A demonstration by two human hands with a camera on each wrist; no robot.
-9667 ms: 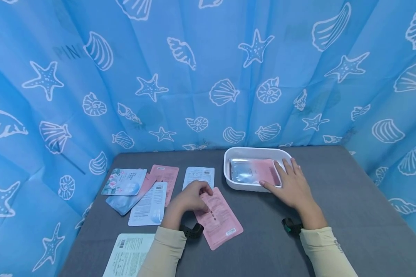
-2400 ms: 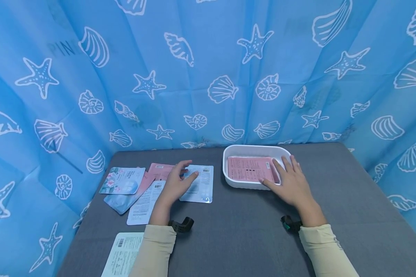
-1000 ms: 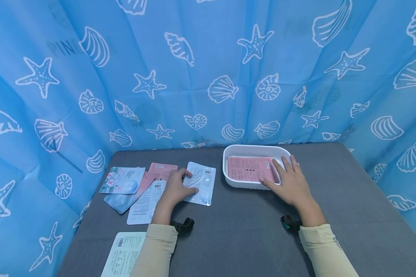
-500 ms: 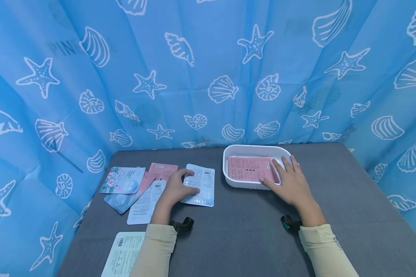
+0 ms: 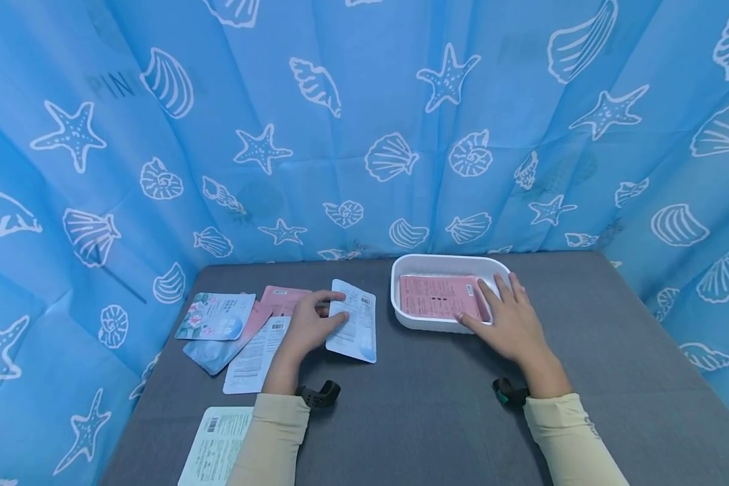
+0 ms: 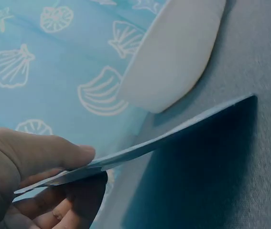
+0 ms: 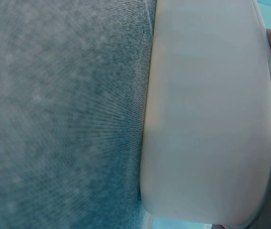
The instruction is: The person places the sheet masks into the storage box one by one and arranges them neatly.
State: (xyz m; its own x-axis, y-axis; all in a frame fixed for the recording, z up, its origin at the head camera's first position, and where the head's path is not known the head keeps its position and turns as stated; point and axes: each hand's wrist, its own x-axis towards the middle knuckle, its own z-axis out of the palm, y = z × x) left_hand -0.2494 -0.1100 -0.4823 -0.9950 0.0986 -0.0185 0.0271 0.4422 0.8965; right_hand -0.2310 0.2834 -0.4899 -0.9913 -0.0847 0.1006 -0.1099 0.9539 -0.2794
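My left hand pinches a light blue sheet mask packet by its left edge, thumb above and fingers beneath. In the left wrist view the packet slants over the table with a dark shadow under it. My right hand rests on the right end of a white plastic tray, fingers spread over the rim and thumb at the front edge. Inside the tray a pink sheet mask packet lies on top. In the right wrist view the tray's outer wall hides most of that hand.
Left of my left hand lie a flowered packet, a pink packet and a white-blue packet, partly overlapping. A pale green packet sits near the front, partly behind my left sleeve. A blue curtain stands behind the grey table.
The pink packet once under my left hand now lies in the tray. My left hand then moved to the light blue packet, took hold and tilted it up. My right hand stayed put.
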